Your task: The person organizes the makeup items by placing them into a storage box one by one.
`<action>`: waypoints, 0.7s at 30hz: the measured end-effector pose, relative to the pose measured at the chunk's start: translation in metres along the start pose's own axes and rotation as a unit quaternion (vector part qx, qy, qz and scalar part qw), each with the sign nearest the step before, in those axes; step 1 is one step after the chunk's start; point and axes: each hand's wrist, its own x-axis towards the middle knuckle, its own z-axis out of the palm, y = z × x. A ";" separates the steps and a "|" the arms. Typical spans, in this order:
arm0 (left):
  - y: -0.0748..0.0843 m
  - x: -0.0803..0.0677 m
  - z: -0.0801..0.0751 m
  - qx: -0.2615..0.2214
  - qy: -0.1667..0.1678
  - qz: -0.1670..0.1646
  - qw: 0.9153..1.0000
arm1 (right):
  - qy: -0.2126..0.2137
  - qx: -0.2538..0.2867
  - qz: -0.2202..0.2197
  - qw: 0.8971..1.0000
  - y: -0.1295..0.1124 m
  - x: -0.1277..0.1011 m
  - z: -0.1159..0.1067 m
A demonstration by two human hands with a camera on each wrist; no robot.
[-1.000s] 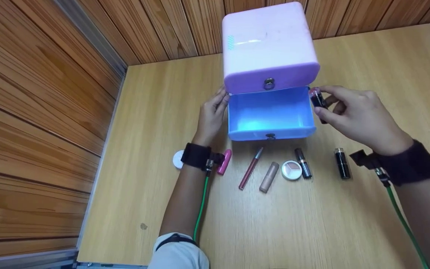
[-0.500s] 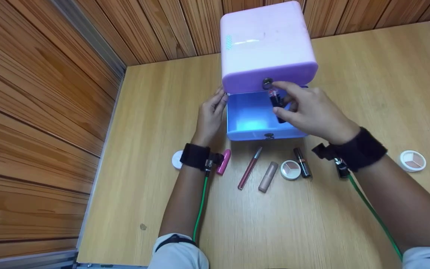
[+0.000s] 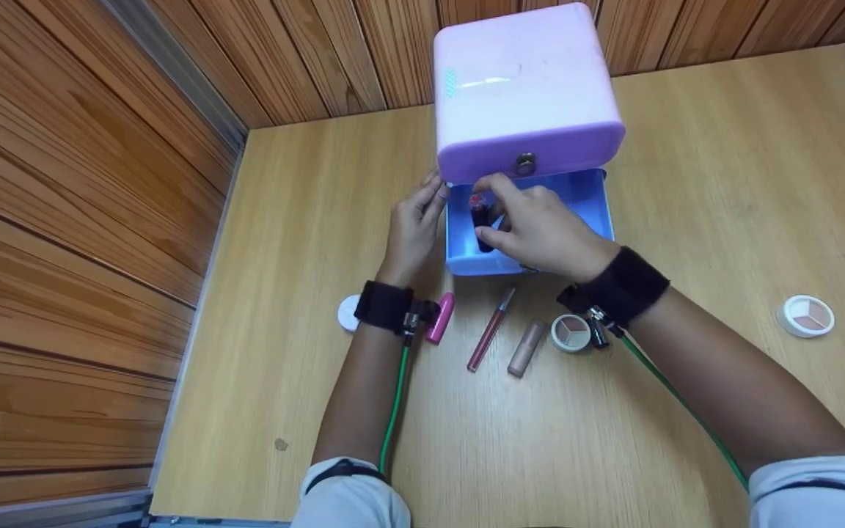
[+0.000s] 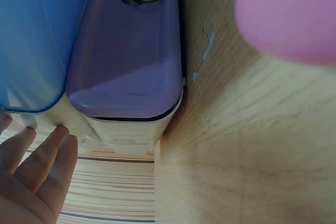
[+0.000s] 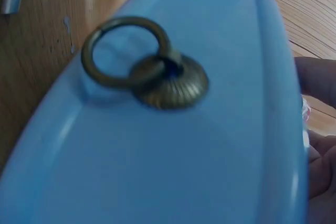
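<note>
Your right hand [image 3: 540, 231] is over the left part of the open blue drawer [image 3: 584, 194], with its grip pinching a dark lipstick tube [image 3: 480, 220] between thumb and fingertips. The tube stands roughly upright, its reddish tip up, inside the drawer near the left wall; whether its base touches the drawer floor you cannot tell from these views. The right wrist view shows only the drawer front with its brass ring pull [image 5: 142, 61] and the edge of your fingers [image 5: 317, 129].

Judged from its looks, the tube is light, rigid and smooth-walled, so it could roll or twist in a loose pinch. Take it around the middle of the barrel, not at the exposed colour tip, which is soft and would smear or break if pressed against the wall of the drawer.

Your left hand [image 3: 415, 224] rests against the left side of the pink drawer box [image 3: 525, 81], fingers straight and relaxed against the side of the box, holding nothing; the left wrist view shows those fingers [image 4: 39, 163] lying by the box's corner. The box looks like light plastic and may slide on the counter [image 3: 723, 147] when bumped.

The right forearm comes in from the lower right, crossing above the row of cosmetics in front of the drawer: a pink tube [image 3: 440, 317], a lip gloss wand [image 3: 491, 330], a beige tube [image 3: 527, 347] and an eyeshadow compact [image 3: 571, 333]. The wrist is bent down toward the drawer.
</note>
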 end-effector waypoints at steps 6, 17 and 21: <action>0.001 0.000 0.002 -0.005 -0.002 -0.002 1.000 | -0.035 -0.005 0.045 0.998 0.000 0.009 0.007; 0.005 0.000 0.003 0.003 0.004 0.006 1.000 | -0.084 -0.050 0.117 0.988 -0.003 0.028 0.014; 0.012 -0.001 0.005 0.005 0.008 0.000 1.000 | -0.111 -0.079 0.144 0.980 0.000 0.035 0.014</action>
